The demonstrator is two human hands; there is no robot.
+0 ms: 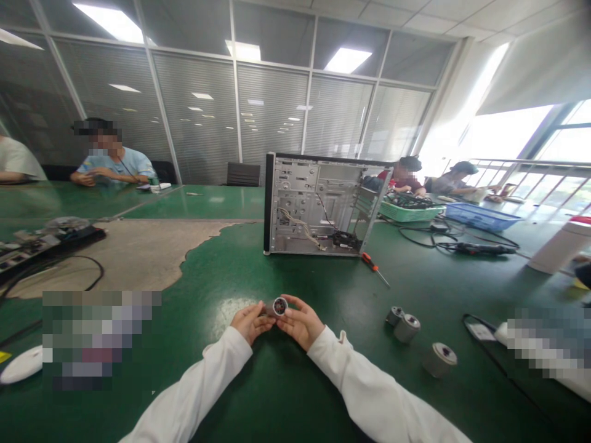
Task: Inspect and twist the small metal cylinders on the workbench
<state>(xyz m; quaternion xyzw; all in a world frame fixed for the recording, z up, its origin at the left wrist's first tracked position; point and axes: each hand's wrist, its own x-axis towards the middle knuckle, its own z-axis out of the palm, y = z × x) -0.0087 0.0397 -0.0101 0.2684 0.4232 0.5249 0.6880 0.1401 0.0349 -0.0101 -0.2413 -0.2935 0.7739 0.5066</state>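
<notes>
Between my two hands, above the green table [221, 400], is a small cylindrical motor [279, 306]. Its round end faces me, with a bright rim and dark and reddish parts inside. My left hand [252, 322] grips its left side with closed fingers. On the other side, my right hand [302, 322] has thumb and fingers closed around the rim. Part of the motor's body is hidden by my fingers. To the right stand similar metal cylinders: a small one [394, 315], a middle one [407, 328] touching or close beside it, and a larger one [440, 360] nearer me.
An open computer case [318, 203] stands ahead, with a red-handled screwdriver [370, 263] at its right foot. Farther right are a green basket [410, 212], a blue basket [482, 216], cables and a bottle [561, 246]. Electronics [46, 243] lie left. Several people sit around.
</notes>
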